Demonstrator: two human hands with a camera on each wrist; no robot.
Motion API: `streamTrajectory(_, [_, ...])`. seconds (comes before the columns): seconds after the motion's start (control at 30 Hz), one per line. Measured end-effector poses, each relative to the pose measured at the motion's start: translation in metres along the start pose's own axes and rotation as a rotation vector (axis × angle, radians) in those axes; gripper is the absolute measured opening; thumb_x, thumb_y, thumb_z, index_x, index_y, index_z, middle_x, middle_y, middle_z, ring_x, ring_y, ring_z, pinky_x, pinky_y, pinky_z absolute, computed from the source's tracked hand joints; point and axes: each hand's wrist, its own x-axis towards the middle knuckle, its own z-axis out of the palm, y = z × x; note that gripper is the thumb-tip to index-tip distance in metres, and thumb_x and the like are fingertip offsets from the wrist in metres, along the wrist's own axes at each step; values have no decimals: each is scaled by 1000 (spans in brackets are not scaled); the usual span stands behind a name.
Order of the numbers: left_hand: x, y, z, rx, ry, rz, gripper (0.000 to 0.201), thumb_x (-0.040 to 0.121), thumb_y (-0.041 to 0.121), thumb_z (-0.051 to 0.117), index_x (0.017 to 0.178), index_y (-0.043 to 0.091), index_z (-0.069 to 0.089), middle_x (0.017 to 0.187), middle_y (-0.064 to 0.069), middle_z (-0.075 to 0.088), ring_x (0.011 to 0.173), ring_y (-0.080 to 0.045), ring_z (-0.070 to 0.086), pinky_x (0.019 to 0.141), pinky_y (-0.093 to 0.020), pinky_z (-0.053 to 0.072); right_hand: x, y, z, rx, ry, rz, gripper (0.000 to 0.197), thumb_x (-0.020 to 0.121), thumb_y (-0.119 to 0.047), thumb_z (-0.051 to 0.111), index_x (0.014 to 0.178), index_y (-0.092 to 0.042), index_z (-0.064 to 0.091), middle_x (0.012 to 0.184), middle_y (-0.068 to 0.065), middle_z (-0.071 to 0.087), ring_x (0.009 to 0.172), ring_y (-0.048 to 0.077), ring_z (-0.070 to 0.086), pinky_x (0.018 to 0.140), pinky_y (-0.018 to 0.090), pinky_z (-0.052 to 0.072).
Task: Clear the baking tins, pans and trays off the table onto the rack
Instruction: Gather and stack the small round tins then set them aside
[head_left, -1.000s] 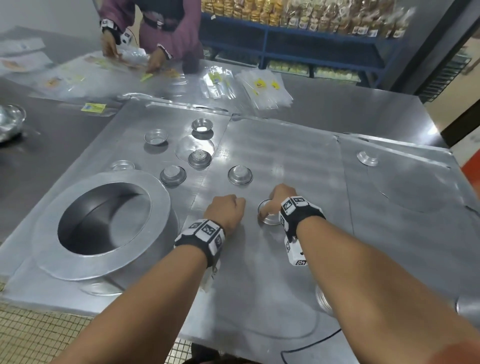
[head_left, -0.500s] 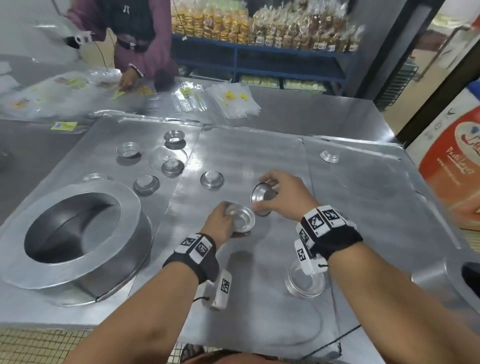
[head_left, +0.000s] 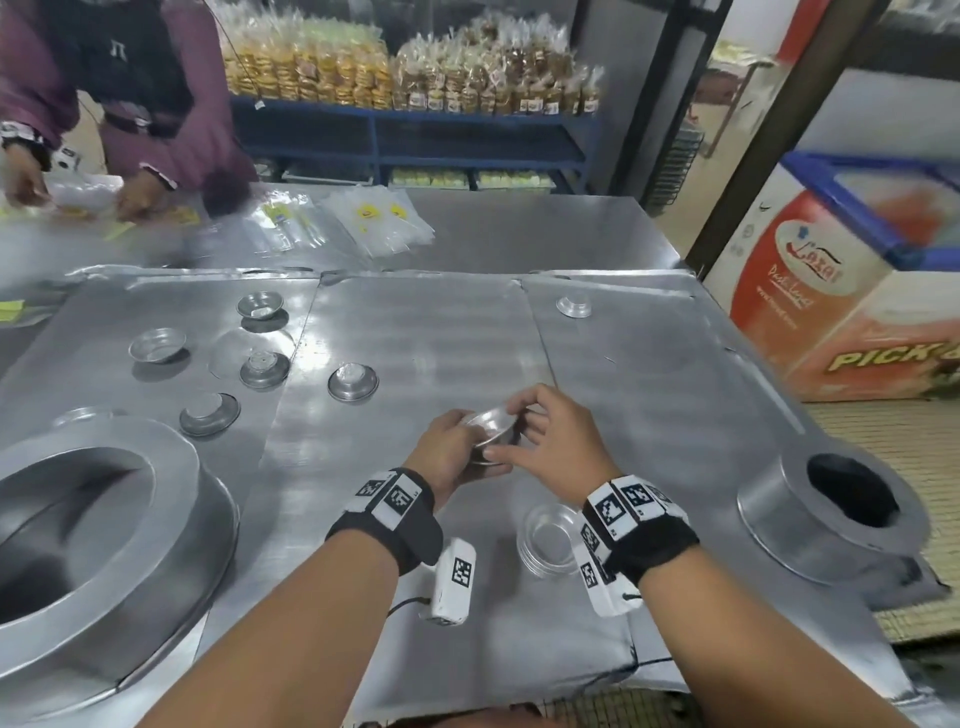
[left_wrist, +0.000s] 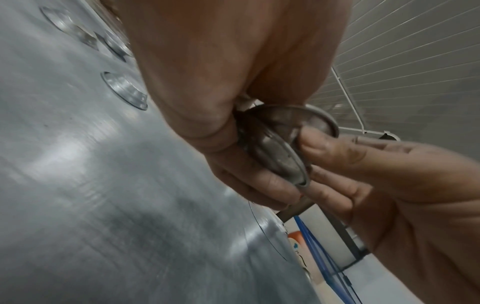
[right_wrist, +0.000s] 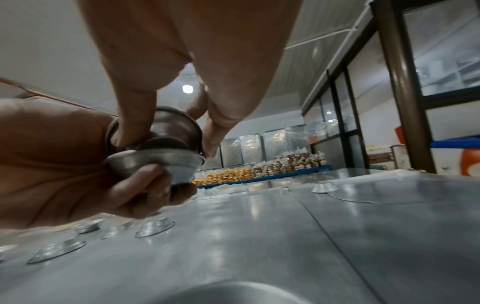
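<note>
Above the middle of the table, both hands meet over two small round metal tins (head_left: 491, 428). My left hand (head_left: 449, 452) cups the lower tin (right_wrist: 155, 166) from below. The upper tin (right_wrist: 174, 127) tilts into it, pinched at the rim by my right hand (head_left: 548, 441). In the left wrist view the nested tins (left_wrist: 280, 148) show edge-on between both hands' fingers. Several more small tins lie on the flat trays (head_left: 426, 338), among them one (head_left: 353, 382) just beyond my hands and one (head_left: 573, 306) far right.
A large ring pan (head_left: 104, 545) sits at the near left and a smaller one (head_left: 831, 525) at the near right. A stack of shallow tins (head_left: 548, 540) lies under my right wrist. A person in purple (head_left: 156, 104) handles plastic bags at the far left.
Both hands lifted a tin each off the table, then came together. The right hand's tin now sits tilted into the left hand's tin. The view swung to the right.
</note>
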Motion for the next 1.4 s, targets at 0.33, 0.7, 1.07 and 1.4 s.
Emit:
streamTrajectory(0.33, [2,1,1,93,-99,-18,37,94,-13,36,127,-2,50,102,-18,64,78,-24,68,59,-31,61,-8,6,-5,159,-148,163,90,57,1,93,135,-18,53,139,2,57,123,8,59,107,34,47])
streamTrajectory(0.7, [34,21,23,139,-94,-9,33,94,-16,39,122,-2,49,123,-29,56,89,-37,66,64,-42,64,40,-5,-58,12,-287,234,91,58,-7,94,139,-11,51,131,-1,62,120,7,60,102,20,48])
streamTrajectory(1.07, [122,49,74,84,62,40,35,92,-15,42,124,-2,50,118,-21,52,99,-44,64,74,-50,62,200,95,-145,-596,-40,228,53,72,-29,87,118,-10,67,113,8,70,97,16,64,94,26,48])
streamTrajectory(1.4, [200,60,96,116,144,43,33,93,-12,40,122,-3,52,124,-26,56,111,-48,61,85,-58,58,337,163,-143,-877,-59,236,65,72,-41,80,125,-7,59,125,15,62,117,35,56,98,37,46])
